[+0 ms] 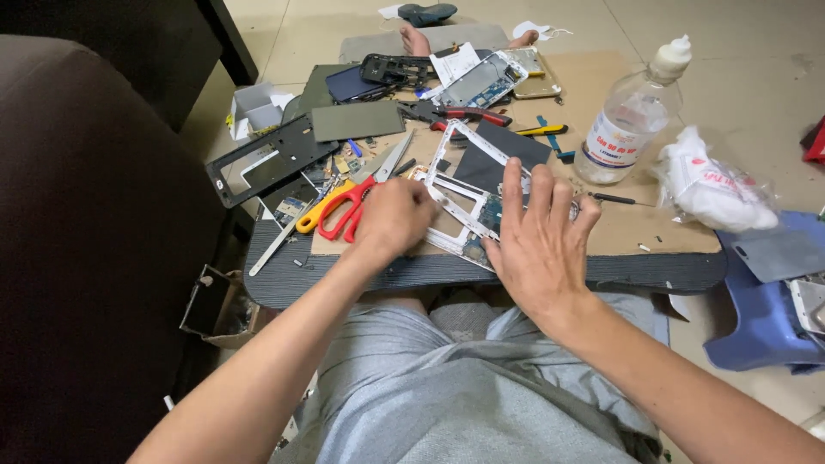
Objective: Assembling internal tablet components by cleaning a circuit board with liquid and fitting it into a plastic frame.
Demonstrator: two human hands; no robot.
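A white phone frame [464, 193] with a small blue circuit board lies on a cardboard sheet [619, 228] on the board across my lap. My right hand [537, 245] rests flat on its right side, fingers spread. My left hand [394, 215] is curled at the frame's left edge, fingertips touching it; whether it pinches a small part is hidden. Red-handled scissors [352, 206] lie just left of my left hand, beside a yellow-handled tool [320, 210].
A clear plastic bottle [626, 120] stands at the right, a white crumpled bag [713, 189] beyond it. Red pliers [464, 114], phone shells [485, 82], a black frame [266, 159] and dark panels lie at the back. A blue stool [765, 318] stands right; a dark chair left.
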